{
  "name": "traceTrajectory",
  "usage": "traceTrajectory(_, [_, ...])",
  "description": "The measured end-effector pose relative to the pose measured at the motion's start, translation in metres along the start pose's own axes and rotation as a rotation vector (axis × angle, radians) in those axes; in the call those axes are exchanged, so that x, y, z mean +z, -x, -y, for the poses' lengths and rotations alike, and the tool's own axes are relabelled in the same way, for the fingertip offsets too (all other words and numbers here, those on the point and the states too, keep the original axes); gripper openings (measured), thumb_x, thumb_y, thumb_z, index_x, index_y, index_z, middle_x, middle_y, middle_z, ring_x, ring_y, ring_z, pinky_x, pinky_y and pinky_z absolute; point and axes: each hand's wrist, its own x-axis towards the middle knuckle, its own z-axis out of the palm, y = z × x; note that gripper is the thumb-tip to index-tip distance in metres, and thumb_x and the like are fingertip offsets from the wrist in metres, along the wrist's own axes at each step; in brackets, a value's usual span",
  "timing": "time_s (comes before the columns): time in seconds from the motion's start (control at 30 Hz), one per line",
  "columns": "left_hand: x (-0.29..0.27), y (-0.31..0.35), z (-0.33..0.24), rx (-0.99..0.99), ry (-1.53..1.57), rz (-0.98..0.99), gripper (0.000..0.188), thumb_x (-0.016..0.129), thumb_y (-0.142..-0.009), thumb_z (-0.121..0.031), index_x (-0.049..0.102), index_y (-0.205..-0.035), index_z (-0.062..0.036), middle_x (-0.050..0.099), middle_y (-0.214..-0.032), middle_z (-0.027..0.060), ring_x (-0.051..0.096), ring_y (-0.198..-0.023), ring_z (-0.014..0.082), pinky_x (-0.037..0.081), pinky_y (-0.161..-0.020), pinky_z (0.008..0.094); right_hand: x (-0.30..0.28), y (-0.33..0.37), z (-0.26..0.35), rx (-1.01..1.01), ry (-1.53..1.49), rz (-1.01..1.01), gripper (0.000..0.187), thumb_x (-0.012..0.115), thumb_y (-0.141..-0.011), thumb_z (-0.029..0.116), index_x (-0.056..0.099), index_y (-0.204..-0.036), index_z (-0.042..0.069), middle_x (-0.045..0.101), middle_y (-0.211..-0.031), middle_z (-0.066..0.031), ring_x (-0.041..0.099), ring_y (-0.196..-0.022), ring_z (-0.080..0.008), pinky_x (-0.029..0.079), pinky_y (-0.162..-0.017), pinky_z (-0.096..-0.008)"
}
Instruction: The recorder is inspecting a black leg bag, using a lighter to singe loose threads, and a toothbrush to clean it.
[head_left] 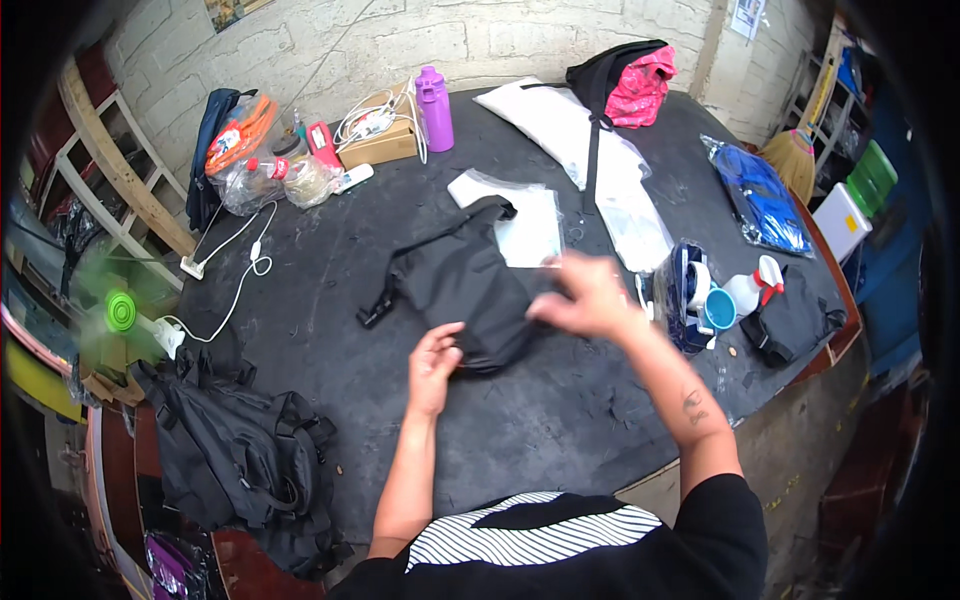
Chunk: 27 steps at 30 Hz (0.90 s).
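Note:
A black fabric bag [455, 275] lies on the dark table in front of me, with a strap across its top and a buckle at its left end. My left hand [432, 370] is at its lower left edge, fingers bent and closed on the fabric. Over the bag's right side is my right hand [592, 298], slightly blurred, its thumb and fingers apart. Behind the bag, clear plastic packaging with white sheets [530, 225] is partly covered by it.
A large black backpack [240, 440] lies at the left edge, below a spinning green fan [120, 312]. A purple bottle [434, 110] and cardboard box [380, 146] stand at the back. At right are a spray bottle [750, 290], a tape roll [698, 287] and a blue packaged item [760, 195].

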Motion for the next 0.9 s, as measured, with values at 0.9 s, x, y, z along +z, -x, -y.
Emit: traceTrajectory(0.9, [0.024,-0.034,-0.004,-0.407,-0.409,0.348,0.020,0.054,-0.094,-0.019,0.056,-0.090,0.0007,0.043,-0.142,0.0131,0.059,-0.053,0.0079,0.037,-0.042,0.0195,-0.061,-0.021,-0.101,0.158,-0.266,-0.592,0.024,0.056,-0.082,0.009,0.039,-0.098,0.010,0.040,-0.087,-0.0025,0.043,-0.075,-0.0108,0.039,-0.066,-0.0251])
